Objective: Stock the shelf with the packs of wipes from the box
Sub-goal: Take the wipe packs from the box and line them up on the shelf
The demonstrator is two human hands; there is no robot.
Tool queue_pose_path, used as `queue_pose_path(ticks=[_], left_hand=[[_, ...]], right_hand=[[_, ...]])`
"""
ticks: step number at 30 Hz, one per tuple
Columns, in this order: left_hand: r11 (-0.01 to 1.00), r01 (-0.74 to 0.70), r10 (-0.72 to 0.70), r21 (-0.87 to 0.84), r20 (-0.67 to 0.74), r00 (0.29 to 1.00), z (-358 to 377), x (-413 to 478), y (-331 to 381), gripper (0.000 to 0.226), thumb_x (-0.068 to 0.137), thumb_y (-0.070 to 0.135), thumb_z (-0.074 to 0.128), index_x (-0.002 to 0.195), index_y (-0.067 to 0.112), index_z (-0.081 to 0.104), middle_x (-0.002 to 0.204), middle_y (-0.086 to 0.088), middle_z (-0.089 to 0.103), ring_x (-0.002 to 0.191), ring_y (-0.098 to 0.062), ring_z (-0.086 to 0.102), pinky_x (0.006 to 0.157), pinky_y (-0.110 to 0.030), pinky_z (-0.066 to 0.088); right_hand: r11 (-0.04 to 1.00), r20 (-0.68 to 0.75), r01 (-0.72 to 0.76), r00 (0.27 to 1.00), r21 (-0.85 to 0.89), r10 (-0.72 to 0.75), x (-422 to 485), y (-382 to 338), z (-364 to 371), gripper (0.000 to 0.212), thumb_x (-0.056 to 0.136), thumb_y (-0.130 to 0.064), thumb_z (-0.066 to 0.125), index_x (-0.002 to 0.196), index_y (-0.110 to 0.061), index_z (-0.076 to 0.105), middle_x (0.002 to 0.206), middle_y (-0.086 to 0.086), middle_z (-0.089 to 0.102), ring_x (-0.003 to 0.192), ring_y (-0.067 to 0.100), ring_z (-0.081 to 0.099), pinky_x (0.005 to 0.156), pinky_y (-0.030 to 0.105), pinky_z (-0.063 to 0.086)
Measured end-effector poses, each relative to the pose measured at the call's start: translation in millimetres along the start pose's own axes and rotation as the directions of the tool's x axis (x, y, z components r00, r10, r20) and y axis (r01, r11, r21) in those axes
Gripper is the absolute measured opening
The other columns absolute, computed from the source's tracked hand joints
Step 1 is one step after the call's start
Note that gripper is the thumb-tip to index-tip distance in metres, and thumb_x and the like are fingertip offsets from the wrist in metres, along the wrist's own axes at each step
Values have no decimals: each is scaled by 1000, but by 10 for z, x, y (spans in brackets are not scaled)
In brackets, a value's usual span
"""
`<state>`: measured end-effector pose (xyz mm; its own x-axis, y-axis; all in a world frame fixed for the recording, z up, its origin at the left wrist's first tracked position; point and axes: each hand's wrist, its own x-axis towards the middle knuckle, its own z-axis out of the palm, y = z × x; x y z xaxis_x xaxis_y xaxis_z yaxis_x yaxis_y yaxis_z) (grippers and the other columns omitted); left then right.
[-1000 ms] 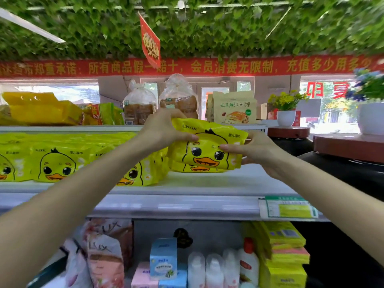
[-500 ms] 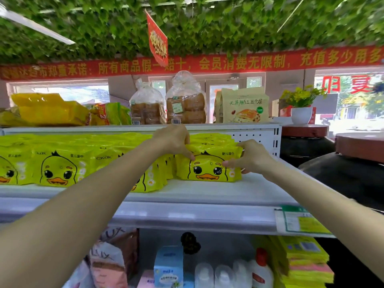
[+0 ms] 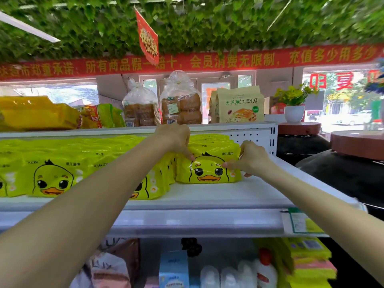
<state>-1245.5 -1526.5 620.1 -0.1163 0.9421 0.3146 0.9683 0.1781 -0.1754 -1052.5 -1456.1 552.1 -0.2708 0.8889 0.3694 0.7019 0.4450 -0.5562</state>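
We hold the yellow-green plastic pack of wipes (image 3: 207, 172), a duck face printed on its front, between both hands. It stands on its long edge on the white metal shelf (image 3: 207, 194), with its long axis running left to right and its face toward us. Our left hand (image 3: 176, 140) comes over the top left corner, fingers curled down onto the front. Our right hand (image 3: 252, 160) wraps the right end, thumb pinched on the front and the other fingers hidden behind. The pack therefore lies directly between the two hands, with neither one nearer.

Behind it, more matching packs (image 3: 209, 140) line up beside the perforated white end panel (image 3: 254, 136). Just to its left, the long row of identical packs (image 3: 54, 175) stands further forward.

We judge the pack seated. Letting go calls for both hands to come straight off toward us without tipping it forward. The box is out of view.
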Motion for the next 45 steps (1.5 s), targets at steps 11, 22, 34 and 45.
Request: queue_pose_path(ticks=[11,22,34,45], left_hand=[[923,-229,140,-311,-283,949,-230,-711,-421,69,84,62,57,138,21,43,139,-2,52,123,-24,51,92,-37,45],[859,-510,474,-45,-307,825,50,-2186,-1197,83,86,74,34,154,33,11,163,4,8,147,-20,17,119,-38,12],[882,-292,285,-370,-74,956,1677,-3942,-2214,89,84,77,35,155,26,17,162,2,11,146,-16,19,115,-32,17],[631,577,30,-519,759,650,3870,-5990,-2088,91,80,68,39,155,25,10,163,5,6,148,-8,9,111,-15,7]], right_hand=[[971,-321,192,937,140,-139,-670,-437,-90,71,76,-39,78,132,-14,43,127,11,50,110,21,49,87,32,41],[917,-87,399,913,-19,-399,-2105,-1540,631,88,82,-53,65,151,-18,22,155,3,29,141,19,28,115,34,24],[934,361,276,867,227,-344,-3334,-1753,2583,100,75,-72,53,152,-22,14,158,1,21,144,17,23,116,37,25],[702,753,-683,566,202,335,-4982,-504,4675,96,73,-49,74,146,-6,30,133,1,45,123,15,43,112,33,34]])
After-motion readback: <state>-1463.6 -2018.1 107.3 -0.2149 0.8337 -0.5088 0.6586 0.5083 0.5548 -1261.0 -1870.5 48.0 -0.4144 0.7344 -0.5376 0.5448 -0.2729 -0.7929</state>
